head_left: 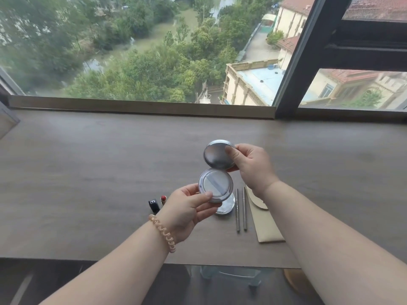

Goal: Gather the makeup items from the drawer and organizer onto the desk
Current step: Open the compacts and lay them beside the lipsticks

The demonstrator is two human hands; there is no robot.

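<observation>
Open compact held in both hands above worktop, near front edge.

Left hand grasping puff-filled base at its near rim; right hand gripping mirrored lid, thumb on mirror. Hinge between the two halves; long axis front-to-back, lid toward window edge, tilted up. Below on worktop: second round silver case, partly hidden. Left of it, lipstick uncapped, red tip toward window, black cap just beside. Right: two slim pencils parallel, front-to-back; beige pouch beside them.
</observation>
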